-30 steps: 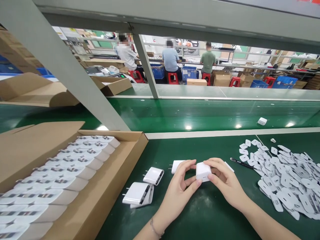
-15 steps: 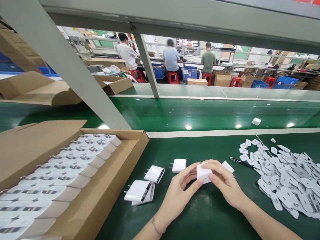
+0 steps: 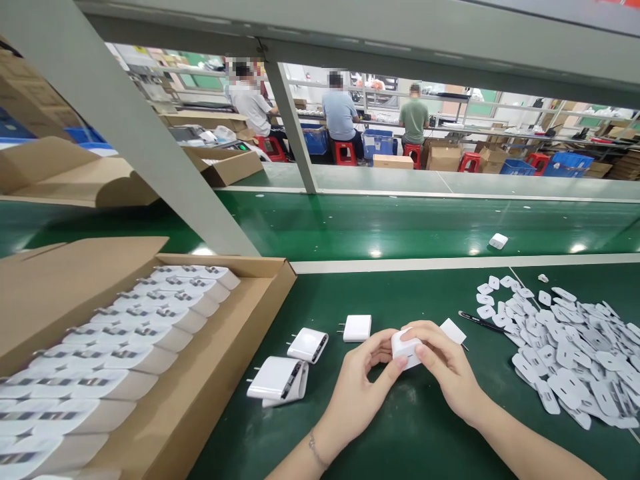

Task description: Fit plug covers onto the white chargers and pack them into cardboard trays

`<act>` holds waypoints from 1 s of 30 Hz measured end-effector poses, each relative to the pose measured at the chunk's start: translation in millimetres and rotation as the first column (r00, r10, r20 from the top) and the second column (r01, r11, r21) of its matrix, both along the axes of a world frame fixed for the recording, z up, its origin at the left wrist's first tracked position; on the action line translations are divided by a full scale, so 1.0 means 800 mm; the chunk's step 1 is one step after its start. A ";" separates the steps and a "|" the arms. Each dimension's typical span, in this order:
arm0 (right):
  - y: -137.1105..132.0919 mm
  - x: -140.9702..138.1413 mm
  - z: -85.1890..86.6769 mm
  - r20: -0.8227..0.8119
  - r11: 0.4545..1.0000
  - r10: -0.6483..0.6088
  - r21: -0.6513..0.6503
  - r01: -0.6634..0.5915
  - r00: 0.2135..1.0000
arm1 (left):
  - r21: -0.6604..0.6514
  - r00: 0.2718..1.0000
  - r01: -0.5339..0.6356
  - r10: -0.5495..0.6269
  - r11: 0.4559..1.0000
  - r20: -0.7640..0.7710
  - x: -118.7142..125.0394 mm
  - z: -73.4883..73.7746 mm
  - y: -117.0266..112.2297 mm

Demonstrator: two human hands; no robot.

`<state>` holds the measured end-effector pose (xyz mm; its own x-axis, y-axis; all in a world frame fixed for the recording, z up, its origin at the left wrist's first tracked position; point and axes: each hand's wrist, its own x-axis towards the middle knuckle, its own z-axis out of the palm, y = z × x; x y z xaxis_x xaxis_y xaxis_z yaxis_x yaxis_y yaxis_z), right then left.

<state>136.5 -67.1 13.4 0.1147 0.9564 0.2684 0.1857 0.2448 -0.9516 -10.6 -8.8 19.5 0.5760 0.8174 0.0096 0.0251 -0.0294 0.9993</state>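
Both of my hands grip one small white charger plug over the green mat. My left hand pinches it from the left, thumb under it. My right hand wraps it from the right, fingers over the top. Three more white chargers lie to the left: one just beyond my left hand, one further left, one nearest the box. A white piece lies beyond my right hand.
A cardboard box at left holds rows of white chargers. A heap of white label pieces covers the right, with a black pen at its edge. A lone charger lies on the conveyor belt. Seated people work in the background.
My hands turned the charger slightly and my right fingers closed further over its top. The charger on the belt drifted left. My view shifted a little.
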 end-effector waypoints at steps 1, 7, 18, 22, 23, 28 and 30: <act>-0.001 -0.001 0.001 -0.002 1.000 -0.006 0.004 0.006 1.000 | 0.024 1.000 -0.007 0.007 1.000 0.007 0.000 0.000 -0.001; -0.002 -0.001 0.003 -0.060 1.000 -0.011 -0.010 0.011 0.998 | 0.020 0.999 -0.007 0.006 1.000 0.035 0.002 -0.001 -0.003; 0.004 0.004 0.000 -0.115 0.999 0.026 0.026 -0.023 0.993 | -0.098 0.993 0.052 -0.041 0.994 0.111 0.003 -0.002 0.004; -0.001 0.007 0.006 -0.070 0.997 0.005 0.080 0.001 0.998 | -0.229 0.962 0.193 -0.137 0.954 0.237 0.005 -0.005 0.006; -0.004 0.008 0.006 -0.026 0.995 0.020 0.095 -0.018 0.999 | -0.260 0.955 0.216 -0.148 0.941 0.256 0.006 -0.005 0.005; -0.016 0.004 -0.009 0.022 0.979 0.172 0.109 -0.173 0.985 | -0.244 0.970 0.158 -0.104 0.957 0.219 0.002 0.015 -0.010; -0.016 0.003 -0.020 -0.049 0.973 0.209 0.107 -0.203 0.977 | -0.190 0.978 0.140 -0.106 0.972 0.177 -0.012 0.038 -0.012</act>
